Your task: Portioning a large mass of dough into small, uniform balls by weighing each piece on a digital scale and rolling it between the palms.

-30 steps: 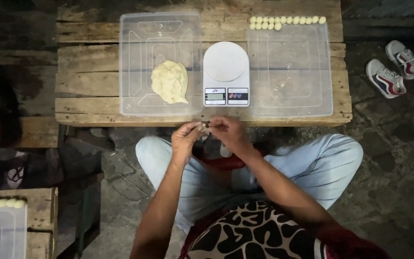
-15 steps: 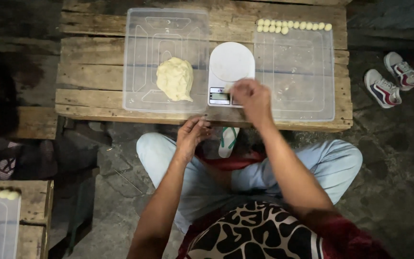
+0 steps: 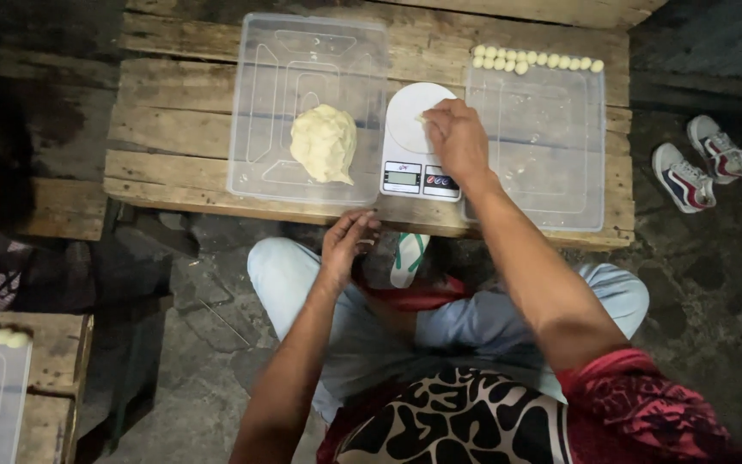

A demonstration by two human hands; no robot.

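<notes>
We are at the weighing step: our right hand pinches a small dough piece onto the scale. Our left hand hangs loosely curled, empty, below the surface. Next: read the display, adjust the portion.

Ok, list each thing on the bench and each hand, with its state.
right hand: fingertips pinched on a small dough piece over the scale platform
left hand: open, empty, at the bench edge
kitchen scale: upright, display lit
dough lump: whole, resting on the left clear tray
dough balls: rolled, lined along the far edge of the right clear tray
</notes>
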